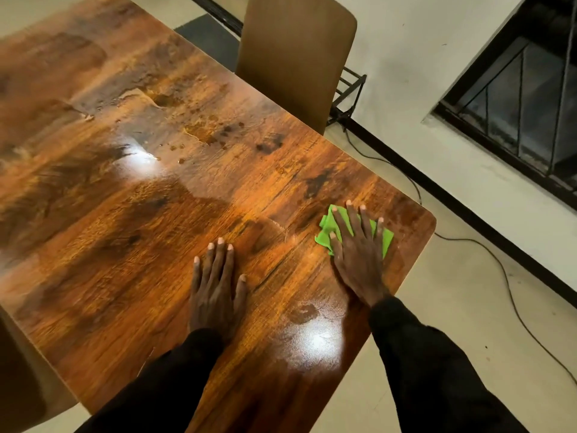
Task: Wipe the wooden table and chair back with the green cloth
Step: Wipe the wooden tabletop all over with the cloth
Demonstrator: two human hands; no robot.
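The glossy wooden table [162, 195] fills most of the view, with wet streaks and drops across its far part. A bright green cloth [326, 232] lies near the table's right corner. My right hand [359, 254] presses flat on the cloth, fingers spread over it. My left hand [217, 285] rests flat on the bare wood to the left of the cloth, fingers apart, holding nothing. A brown chair back [296, 54] stands upright against the table's far edge.
Part of another chair [18, 379] shows at the lower left. A black cable [499, 270] trails over the pale floor on the right. A dark barred window [524, 98] sits in the white wall. A black metal rack [349, 98] stands behind the chair.
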